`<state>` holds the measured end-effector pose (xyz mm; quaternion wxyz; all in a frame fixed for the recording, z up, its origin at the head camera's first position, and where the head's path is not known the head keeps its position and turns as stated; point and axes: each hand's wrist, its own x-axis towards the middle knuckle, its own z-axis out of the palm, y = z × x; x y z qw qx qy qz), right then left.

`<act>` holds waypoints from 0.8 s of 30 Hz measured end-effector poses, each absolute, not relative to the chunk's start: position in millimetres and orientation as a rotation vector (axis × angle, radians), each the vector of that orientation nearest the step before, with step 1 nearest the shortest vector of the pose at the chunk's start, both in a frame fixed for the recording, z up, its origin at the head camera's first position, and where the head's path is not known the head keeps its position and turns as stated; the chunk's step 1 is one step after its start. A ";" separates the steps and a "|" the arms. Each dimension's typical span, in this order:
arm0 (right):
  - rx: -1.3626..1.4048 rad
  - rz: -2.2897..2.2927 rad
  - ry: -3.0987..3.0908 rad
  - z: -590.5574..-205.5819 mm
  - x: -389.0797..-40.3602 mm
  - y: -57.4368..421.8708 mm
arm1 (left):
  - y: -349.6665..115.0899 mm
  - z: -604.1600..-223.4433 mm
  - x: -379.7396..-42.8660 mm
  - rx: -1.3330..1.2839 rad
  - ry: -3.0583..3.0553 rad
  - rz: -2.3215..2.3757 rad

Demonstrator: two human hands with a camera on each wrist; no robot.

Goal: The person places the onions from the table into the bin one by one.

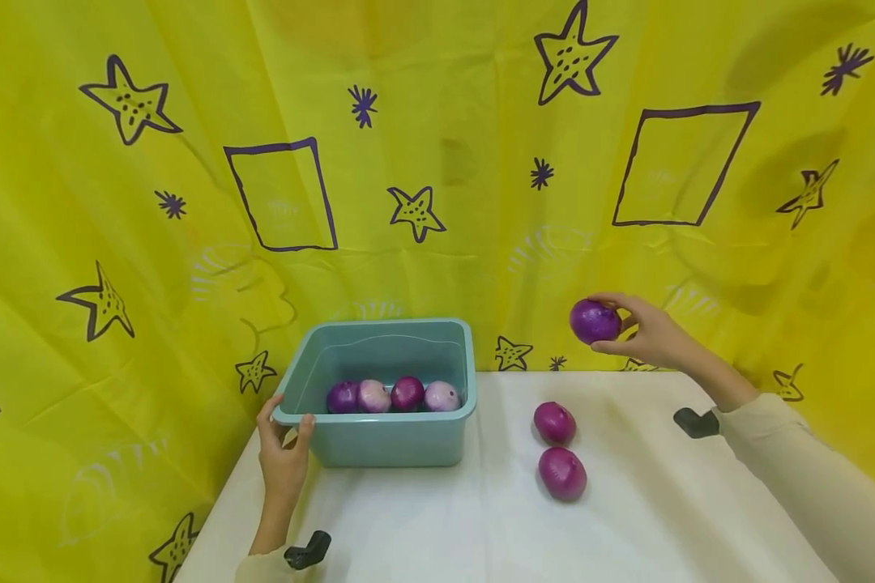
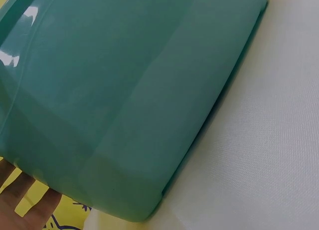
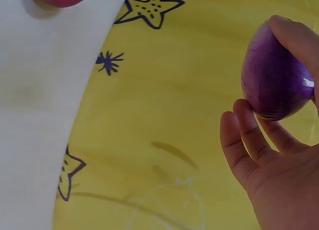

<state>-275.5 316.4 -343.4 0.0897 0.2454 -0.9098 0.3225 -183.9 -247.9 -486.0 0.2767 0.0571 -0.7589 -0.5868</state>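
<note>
My right hand (image 1: 645,330) holds a deep purple red onion (image 1: 595,321) up in the air, right of the bin, thumb on one side and fingers on the other. In the right wrist view the same onion (image 3: 274,73) shows a glossy skin. With my left hand (image 1: 284,457) I grip the front left corner of a teal plastic bin (image 1: 390,441) at its rim. Several onions (image 1: 408,393), from dark purple to pale pink, sit in a row inside the bin. Two magenta onions (image 1: 555,423) lie on the table, one in front of the other, between the bin and my right arm.
A white cloth covers the table (image 1: 481,526). Behind and along the left hangs a yellow curtain (image 1: 452,283) with drawn stars and frames, close to the bin's back. Dark wrist-worn pieces (image 1: 309,551) sit at both cuffs.
</note>
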 end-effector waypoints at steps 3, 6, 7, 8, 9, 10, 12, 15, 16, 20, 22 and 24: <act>0.726 0.950 -2.712 -336.1 -277.6 310.4 | -248.3 -485.7 -183.6 0.147 -2.039 -1.582; 0.729 0.939 -2.720 -332.5 -279.0 306.0 | -248.4 -485.6 -183.5 0.137 -2.035 -1.588; 0.727 0.937 -2.722 -331.2 -278.8 304.2 | -248.6 -485.7 -183.9 0.136 -2.032 -1.589; 0.731 0.931 -2.721 -330.7 -279.4 302.8 | -248.7 -485.7 -184.0 0.133 -2.030 -1.590; 0.737 0.925 -2.720 -330.1 -280.0 301.1 | -248.8 -485.6 -184.2 0.131 -2.026 -1.592; 0.741 0.919 -2.722 -330.0 -281.0 299.2 | -249.1 -485.7 -184.7 0.132 -2.027 -1.590; 0.749 0.910 -2.725 -329.0 -283.2 294.2 | -249.6 -485.6 -185.1 0.131 -2.026 -1.589; 0.783 0.907 -2.727 -327.3 -288.9 283.3 | -250.5 -486.0 -185.3 0.136 -2.026 -1.589; 0.804 0.913 -2.726 -326.7 -291.4 278.7 | -250.6 -486.2 -185.2 0.139 -2.026 -1.589; 0.907 0.923 -2.707 -323.1 -302.5 256.5 | -249.8 -486.5 -184.1 0.145 -2.022 -1.595; 0.948 0.919 -2.708 -320.5 -307.8 243.9 | -249.2 -486.3 -183.8 0.140 -2.020 -1.598; 0.979 0.928 -2.725 -316.1 -311.3 229.3 | -249.1 -485.8 -183.8 0.132 -2.020 -1.599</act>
